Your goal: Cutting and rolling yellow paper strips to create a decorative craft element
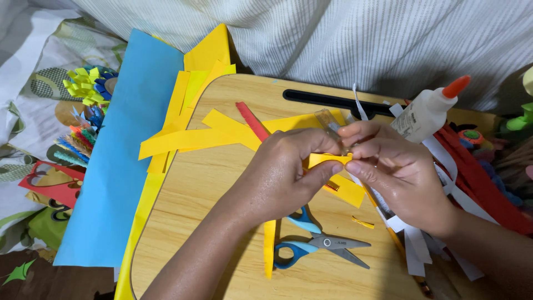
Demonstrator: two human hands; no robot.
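Over the middle of a wooden lap board (205, 189), my left hand (283, 172) and my right hand (388, 166) meet on a small folded yellow paper strip (327, 160). Both pinch it between thumb and fingers, the left from the left end, the right from the right end. My right hand also holds a thin clear stick (327, 119) that pokes out above the fingers. Blue-handled scissors (316, 244) lie shut on the board just below my hands. Loose yellow strips (189, 139) and one red strip (252, 119) lie above left of my hands.
A white glue bottle (427, 111) with an orange cap lies at the upper right beside white and red strips (477, 183). A blue paper sheet (122, 144) covers the left. Fringed paper flowers (89, 89) sit at the far left on patterned cloth.
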